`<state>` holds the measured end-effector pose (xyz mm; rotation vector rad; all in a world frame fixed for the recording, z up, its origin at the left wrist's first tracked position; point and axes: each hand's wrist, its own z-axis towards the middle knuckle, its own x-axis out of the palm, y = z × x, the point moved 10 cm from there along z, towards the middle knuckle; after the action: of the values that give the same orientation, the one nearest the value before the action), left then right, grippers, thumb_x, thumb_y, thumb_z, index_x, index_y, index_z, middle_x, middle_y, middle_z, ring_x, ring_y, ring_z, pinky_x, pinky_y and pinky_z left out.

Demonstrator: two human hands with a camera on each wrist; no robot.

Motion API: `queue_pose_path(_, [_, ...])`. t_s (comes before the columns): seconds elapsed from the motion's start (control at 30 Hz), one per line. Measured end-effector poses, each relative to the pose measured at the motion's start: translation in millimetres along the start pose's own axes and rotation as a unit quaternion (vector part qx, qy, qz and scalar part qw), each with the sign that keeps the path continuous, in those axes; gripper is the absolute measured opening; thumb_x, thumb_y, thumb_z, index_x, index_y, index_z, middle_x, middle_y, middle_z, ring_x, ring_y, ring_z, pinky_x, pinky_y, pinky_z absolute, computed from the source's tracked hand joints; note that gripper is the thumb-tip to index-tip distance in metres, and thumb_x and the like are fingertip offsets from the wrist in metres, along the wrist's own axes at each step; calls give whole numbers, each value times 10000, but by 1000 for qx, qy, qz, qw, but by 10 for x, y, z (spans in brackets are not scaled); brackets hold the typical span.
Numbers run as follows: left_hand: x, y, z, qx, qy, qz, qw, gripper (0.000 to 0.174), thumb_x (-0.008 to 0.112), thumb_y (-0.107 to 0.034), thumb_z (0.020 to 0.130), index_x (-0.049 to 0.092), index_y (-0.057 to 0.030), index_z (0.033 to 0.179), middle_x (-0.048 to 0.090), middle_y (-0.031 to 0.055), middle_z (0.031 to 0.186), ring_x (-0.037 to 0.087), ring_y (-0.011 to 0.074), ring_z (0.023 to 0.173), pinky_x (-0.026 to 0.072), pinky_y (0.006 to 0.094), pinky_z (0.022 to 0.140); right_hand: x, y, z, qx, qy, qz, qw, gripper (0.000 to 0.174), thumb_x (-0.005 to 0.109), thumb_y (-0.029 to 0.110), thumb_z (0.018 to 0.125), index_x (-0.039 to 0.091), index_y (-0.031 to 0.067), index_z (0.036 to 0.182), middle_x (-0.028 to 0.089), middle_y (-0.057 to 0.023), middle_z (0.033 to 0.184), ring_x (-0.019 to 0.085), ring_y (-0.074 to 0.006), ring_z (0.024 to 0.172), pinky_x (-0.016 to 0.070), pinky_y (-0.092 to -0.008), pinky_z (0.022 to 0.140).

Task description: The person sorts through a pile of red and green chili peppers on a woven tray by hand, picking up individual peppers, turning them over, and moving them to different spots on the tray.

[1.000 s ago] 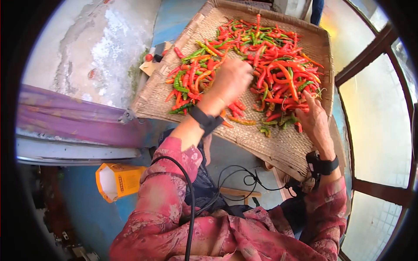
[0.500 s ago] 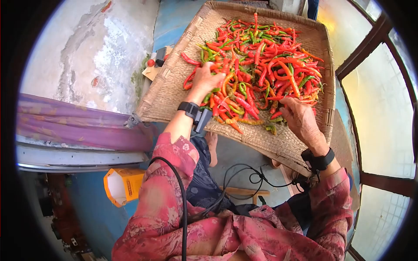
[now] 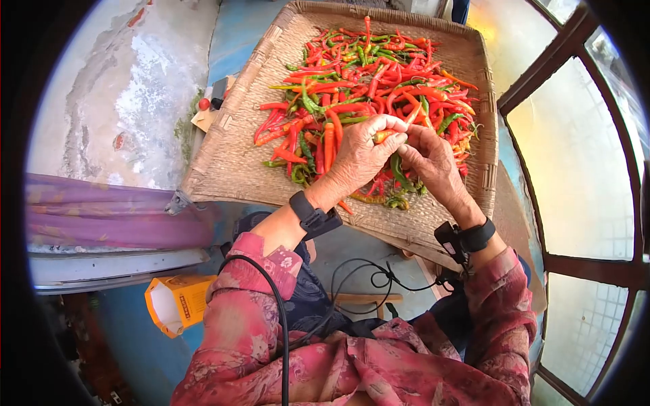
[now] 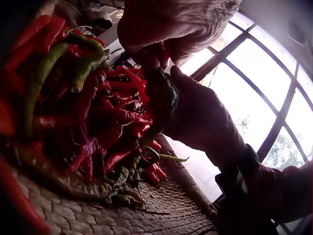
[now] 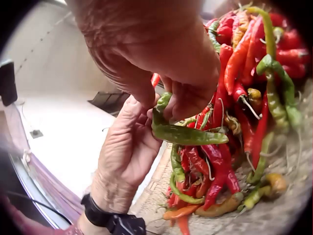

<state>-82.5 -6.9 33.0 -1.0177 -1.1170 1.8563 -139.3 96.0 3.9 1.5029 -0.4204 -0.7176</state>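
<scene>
At the left we see a purple cloth [image 3: 115, 220] hanging in folds above a white ledge [image 3: 115, 265], and beyond it a patchy grey-and-white wall surface [image 3: 145, 88]. Below the ledge we find an orange box [image 3: 188, 301], its pale inside showing, against a blue floor [image 3: 139, 345]. To the right we have window panes [image 3: 575, 155] in a dark brown frame [image 3: 589, 268]. Near the middle we make out a wooden bar [image 3: 355, 298], partly hidden.
</scene>
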Motion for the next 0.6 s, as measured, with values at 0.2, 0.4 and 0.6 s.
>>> queue_pose_path(0.2, [97,6,-12,-14,36,0,999,199,659,-102,836,504,-27,935,610,16,816,564,66,750,470,231,695,26,-136,-62,86,11,206,975,224,578,246,907,606,74,1048,527,58,706,440,-20,562,373,-169,494])
queue_pose_path(0.4, [53,-102,-5,52,17,-25,998,140,654,-100,840,567,-28,923,602,-7,767,551,54,718,458,201,637,-322,59,-4,46,-86,213,972,206,567,243,915,629,49,884,540,35,658,458,-32,526,378,-182,473])
queue_pose_path(0.6, [-110,168,79,24,11,101,994,99,612,-123,854,596,-28,878,598,9,715,560,76,613,455,235,554,-709,15,121,17,-147,372,916,197,536,229,931,554,35,963,651,-69,837,591,-98,658,491,-227,587])
